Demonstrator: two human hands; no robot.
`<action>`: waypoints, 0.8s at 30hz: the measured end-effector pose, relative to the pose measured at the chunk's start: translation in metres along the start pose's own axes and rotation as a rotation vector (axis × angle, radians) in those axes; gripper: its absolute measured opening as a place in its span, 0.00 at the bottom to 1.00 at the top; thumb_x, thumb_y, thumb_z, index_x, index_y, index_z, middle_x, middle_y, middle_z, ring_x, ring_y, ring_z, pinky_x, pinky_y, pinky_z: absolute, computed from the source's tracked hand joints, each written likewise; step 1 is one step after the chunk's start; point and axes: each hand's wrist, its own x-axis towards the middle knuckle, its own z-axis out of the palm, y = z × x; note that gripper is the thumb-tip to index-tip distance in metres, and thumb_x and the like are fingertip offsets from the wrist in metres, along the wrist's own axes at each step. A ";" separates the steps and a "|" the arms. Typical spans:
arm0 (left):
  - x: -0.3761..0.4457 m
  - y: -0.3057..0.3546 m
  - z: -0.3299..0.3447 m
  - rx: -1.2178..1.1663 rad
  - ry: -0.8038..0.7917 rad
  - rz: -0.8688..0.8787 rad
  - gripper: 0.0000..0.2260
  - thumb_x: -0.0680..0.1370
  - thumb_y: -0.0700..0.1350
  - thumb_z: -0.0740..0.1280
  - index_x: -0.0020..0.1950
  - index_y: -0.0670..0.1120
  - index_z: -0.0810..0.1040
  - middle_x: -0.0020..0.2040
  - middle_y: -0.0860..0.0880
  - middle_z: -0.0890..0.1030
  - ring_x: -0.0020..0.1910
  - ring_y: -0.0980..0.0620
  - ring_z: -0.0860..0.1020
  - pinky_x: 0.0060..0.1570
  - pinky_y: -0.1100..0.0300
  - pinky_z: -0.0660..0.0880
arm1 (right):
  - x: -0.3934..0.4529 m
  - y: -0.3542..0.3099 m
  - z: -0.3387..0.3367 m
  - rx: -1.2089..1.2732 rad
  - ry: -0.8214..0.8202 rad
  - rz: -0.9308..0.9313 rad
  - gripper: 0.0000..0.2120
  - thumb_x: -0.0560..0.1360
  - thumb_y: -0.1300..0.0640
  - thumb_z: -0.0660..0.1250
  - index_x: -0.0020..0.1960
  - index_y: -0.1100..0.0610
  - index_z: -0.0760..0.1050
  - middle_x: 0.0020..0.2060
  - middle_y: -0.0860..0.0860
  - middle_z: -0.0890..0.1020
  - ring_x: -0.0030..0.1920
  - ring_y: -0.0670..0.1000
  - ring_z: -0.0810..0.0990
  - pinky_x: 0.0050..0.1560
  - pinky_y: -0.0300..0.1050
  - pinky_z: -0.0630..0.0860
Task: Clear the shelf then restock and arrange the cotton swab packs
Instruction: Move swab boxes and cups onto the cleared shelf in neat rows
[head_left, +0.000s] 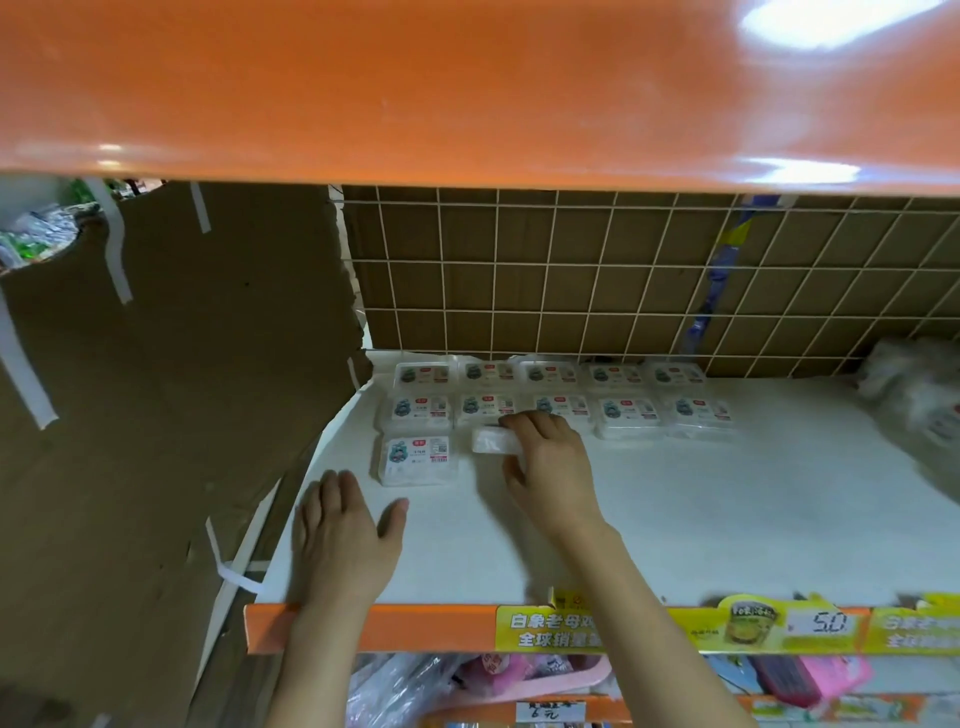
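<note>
Two rows of cotton swab packs (628, 415) lie flat at the back of the white shelf (675, 519), labels up. One more pack (415, 460) begins a third row at the left. My right hand (550, 467) holds a white pack (493, 441) tilted on its edge, just right of that pack, fingers curled over its top. My left hand (345, 540) rests flat on the shelf near the front left, fingers straight, holding nothing.
An orange shelf (467, 88) hangs close overhead. A cardboard panel (156, 389) walls the left side; a wire grid (597, 280) backs the shelf. Plastic-wrapped goods (914, 395) sit at the far right. Yellow price labels (779, 629) line the front edge; a lower shelf holds pink items (810, 675).
</note>
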 end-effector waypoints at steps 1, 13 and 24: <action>-0.001 0.000 0.000 0.036 -0.028 -0.015 0.34 0.79 0.63 0.47 0.77 0.41 0.51 0.77 0.42 0.52 0.76 0.44 0.49 0.73 0.51 0.46 | 0.000 -0.001 0.002 -0.007 -0.018 -0.005 0.24 0.55 0.67 0.73 0.50 0.58 0.79 0.45 0.56 0.82 0.43 0.61 0.79 0.43 0.49 0.76; -0.002 0.002 0.001 0.169 -0.034 0.000 0.31 0.80 0.61 0.46 0.77 0.44 0.53 0.77 0.43 0.52 0.76 0.43 0.49 0.73 0.50 0.47 | -0.022 0.008 0.011 -0.013 -0.243 -0.069 0.27 0.72 0.49 0.58 0.69 0.58 0.69 0.68 0.57 0.71 0.70 0.59 0.64 0.70 0.49 0.61; -0.005 0.001 -0.001 0.014 0.043 0.016 0.34 0.78 0.61 0.56 0.76 0.43 0.54 0.76 0.43 0.57 0.75 0.43 0.54 0.72 0.48 0.53 | -0.024 0.009 -0.012 0.010 -0.260 -0.034 0.27 0.75 0.52 0.60 0.72 0.59 0.64 0.71 0.58 0.66 0.72 0.59 0.62 0.71 0.47 0.57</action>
